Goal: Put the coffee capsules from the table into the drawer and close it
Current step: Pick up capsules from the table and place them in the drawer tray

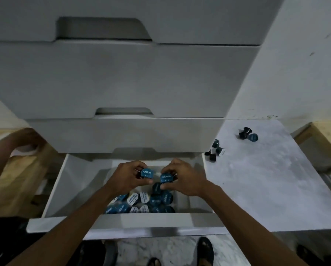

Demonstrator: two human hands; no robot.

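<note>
Both hands [129, 176] [182, 176] hold capsules [147, 173] over open drawer [55, 191].

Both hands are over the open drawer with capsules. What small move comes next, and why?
Probably release: the left hand and right hand each pinch a blue capsule above the open drawer, over the capsules already lying inside. Letting go frees both hands for the loose capsules left on the table.

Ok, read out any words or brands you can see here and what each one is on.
"EXCELSO": lid of the left capsule, in the left hand.
"EXCELSO": lid of the right capsule, in the right hand.
"EXCELSO": some drawer capsules; their smaller print is blurred.
Table capsules: nothing readable.
</note>
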